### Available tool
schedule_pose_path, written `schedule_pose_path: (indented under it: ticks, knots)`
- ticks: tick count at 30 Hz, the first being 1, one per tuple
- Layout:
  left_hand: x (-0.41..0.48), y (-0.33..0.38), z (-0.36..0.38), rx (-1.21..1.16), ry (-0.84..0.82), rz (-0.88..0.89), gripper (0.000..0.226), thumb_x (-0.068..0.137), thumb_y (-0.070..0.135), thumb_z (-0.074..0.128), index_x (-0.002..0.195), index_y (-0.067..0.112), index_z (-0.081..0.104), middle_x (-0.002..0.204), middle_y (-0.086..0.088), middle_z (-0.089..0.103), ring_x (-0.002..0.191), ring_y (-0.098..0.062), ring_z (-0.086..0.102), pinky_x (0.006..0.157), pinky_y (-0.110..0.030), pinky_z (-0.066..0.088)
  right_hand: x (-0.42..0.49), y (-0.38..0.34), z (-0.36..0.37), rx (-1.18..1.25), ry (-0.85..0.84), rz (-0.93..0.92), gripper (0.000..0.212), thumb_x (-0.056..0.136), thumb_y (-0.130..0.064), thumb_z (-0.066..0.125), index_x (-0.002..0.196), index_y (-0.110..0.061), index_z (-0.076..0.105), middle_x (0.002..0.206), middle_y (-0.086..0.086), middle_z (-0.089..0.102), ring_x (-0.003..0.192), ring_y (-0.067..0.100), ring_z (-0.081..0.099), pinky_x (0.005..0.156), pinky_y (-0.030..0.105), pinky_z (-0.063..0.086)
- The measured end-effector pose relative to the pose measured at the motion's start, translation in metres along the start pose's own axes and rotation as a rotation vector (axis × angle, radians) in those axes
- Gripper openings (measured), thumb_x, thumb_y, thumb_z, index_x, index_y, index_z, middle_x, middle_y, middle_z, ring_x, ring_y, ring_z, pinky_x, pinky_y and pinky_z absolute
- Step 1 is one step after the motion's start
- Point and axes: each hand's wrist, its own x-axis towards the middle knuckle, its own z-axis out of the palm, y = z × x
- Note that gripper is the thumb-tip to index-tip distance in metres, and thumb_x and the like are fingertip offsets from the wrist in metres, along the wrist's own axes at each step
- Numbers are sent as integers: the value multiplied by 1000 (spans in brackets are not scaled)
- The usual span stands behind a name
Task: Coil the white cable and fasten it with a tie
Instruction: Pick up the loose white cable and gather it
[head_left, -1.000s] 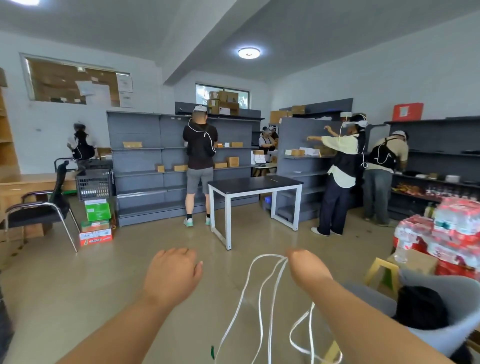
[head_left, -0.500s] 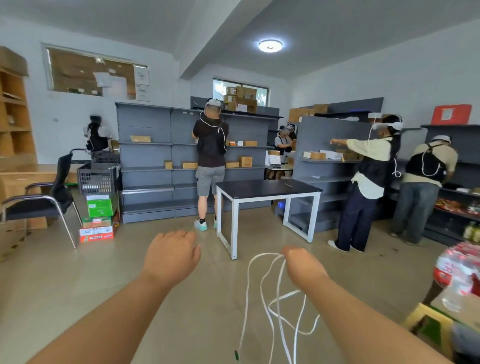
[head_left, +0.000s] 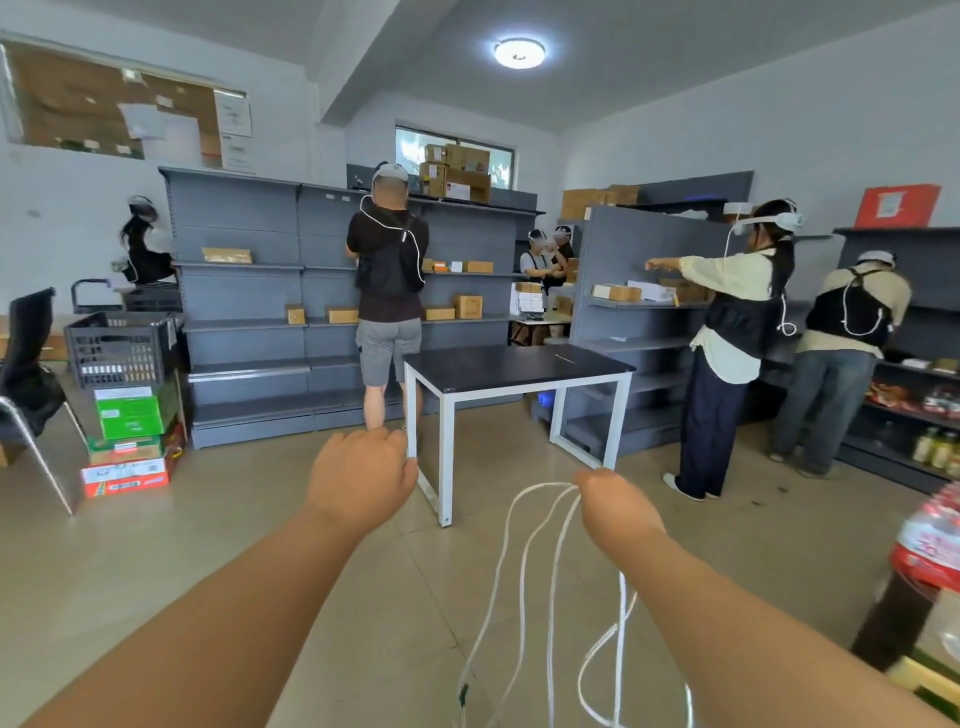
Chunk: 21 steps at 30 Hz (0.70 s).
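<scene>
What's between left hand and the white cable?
Head view: nothing in the gap between left hand and white cable; only floor and the table's white leg farther back.

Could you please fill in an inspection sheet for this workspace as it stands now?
Surface: dark-topped table with white legs, ahead of the hands; one thin item on it, too small to tell.
Job's things: white cable hangs in loose loops from the right hand, not fastened; small green piece near its lower end, possibly the tie.
Clutter: stacked cartons under a black crate, chair, packed water bottles at right.
Grippers: right hand grips the cable; left hand extended, nothing seen in it.
Cables: besides the job's cable, white leads on the people's backs.
Surroundings: grey shelving with small boxes; several people working at it.
</scene>
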Motion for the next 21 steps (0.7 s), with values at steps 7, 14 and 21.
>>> schedule_pose_path:
  ticks: [7, 14, 21]
  knots:
    - [127, -10, 75, 40, 9, 98, 31, 95, 35, 33, 94, 17, 58, 87, 0, 61, 78, -19, 57, 83, -36, 40, 130, 23, 26, -8, 50, 71, 33, 84, 9, 37, 108, -7, 53, 97, 11, 54, 79, 26, 48, 67, 31, 40]
    - [225, 5, 148, 27, -40, 146, 32, 95, 35, 33, 99, 15, 57, 93, -1, 62, 81, -21, 56, 70, -31, 35, 231, 65, 65, 77, 117, 144, 43, 80, 11, 39, 115, -8, 55, 111, 14, 59, 101, 32, 58, 82, 35, 49]
    - [323, 31, 227, -7, -44, 145, 30, 95, 37, 34, 101, 18, 57, 99, 0, 63, 88, -21, 58, 70, -31, 33, 348, 109, 86, 36, 115, 144, 36, 83, 11, 38, 113, -5, 50, 108, 13, 55, 103, 29, 53, 73, 31, 40]
